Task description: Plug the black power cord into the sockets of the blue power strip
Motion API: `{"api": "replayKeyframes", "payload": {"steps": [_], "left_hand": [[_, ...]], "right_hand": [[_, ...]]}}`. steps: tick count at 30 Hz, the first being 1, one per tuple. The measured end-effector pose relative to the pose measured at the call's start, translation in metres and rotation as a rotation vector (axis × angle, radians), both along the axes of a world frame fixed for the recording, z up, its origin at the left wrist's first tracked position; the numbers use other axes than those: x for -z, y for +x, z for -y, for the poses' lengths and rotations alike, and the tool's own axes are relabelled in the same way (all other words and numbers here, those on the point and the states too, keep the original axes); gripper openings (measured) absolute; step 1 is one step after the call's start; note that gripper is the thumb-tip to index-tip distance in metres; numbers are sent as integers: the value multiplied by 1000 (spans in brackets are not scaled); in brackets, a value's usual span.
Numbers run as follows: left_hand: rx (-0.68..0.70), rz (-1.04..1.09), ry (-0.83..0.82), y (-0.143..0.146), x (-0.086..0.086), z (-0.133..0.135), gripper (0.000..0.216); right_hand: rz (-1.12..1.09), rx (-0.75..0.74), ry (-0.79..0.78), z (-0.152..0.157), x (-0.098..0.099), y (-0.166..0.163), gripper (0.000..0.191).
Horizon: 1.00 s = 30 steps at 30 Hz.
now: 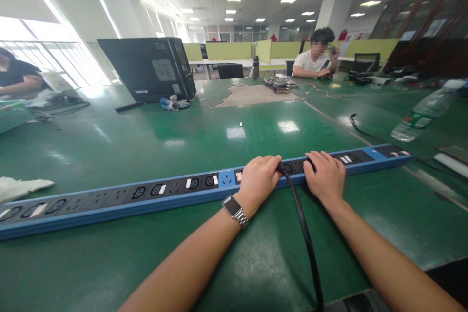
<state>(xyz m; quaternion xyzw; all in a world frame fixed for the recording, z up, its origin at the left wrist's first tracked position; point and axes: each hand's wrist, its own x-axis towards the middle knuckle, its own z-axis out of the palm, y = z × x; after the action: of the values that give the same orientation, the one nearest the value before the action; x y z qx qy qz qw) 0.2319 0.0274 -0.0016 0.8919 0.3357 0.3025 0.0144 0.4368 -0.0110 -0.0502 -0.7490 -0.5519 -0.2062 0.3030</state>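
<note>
A long blue-and-black power strip (pixel 197 190) lies across the green table, with rows of sockets and several small white stickers. My left hand (pixel 258 178), a watch (pixel 234 208) on its wrist, rests over the strip's middle. Its fingers are closed around the end of a black power cable (pixel 303 224) at the sockets; the plug is mostly hidden. From there the cable runs down to the front table edge. Just to the right, my right hand (pixel 325 175) grips the strip, fingers curled over its top and far edge. Something dark shows by its thumb, too hidden to name.
A black computer case (pixel 146 70) stands at the back left, blue-grey gloves (pixel 174 103) before it. On the right are a plastic bottle (pixel 426 112) and a loose black cable (pixel 360 127). One person (pixel 316 56) sits across the table, another (pixel 20 78) at far left.
</note>
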Motion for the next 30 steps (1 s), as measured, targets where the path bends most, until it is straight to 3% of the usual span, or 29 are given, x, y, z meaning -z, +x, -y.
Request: {"api": "replayKeyframes", "payload": {"steps": [2, 6, 8, 12, 15, 17, 19, 21, 24, 26, 30], "left_hand": [[35, 25, -30, 1, 2, -2, 29], [-28, 277, -156, -8, 9, -1, 21], [-15, 355, -136, -14, 13, 1, 20], [1, 289, -89, -14, 14, 4, 23], [19, 193, -139, -7, 7, 2, 27], [-4, 332, -142, -7, -4, 0, 26], [-119, 587, -85, -18, -21, -4, 26], [-282, 750, 5, -46, -39, -9, 31], [-334, 633, 81, -111, -53, -12, 41], [-325, 463, 75, -160, -48, -10, 40], [-363, 262, -70, -234, -20, 1, 37]], "right_hand": [[2, 1, 0, 1, -1, 0, 39], [21, -17, 8, 1, 0, 1, 38], [32, -34, 6, 1, 0, 2, 38], [39, -41, 10, 0, 1, 3, 39], [46, -39, 1, 1, 0, 3, 39], [51, -36, -9, 1, 0, 2, 40], [53, -35, -14, 2, -1, 2, 40], [52, -31, -9, 2, -1, 2, 40], [55, -27, -6, 2, -2, 4, 39], [62, -43, -17, 1, -2, 7, 37], [42, -73, -42, -1, -1, 14, 36]]}}
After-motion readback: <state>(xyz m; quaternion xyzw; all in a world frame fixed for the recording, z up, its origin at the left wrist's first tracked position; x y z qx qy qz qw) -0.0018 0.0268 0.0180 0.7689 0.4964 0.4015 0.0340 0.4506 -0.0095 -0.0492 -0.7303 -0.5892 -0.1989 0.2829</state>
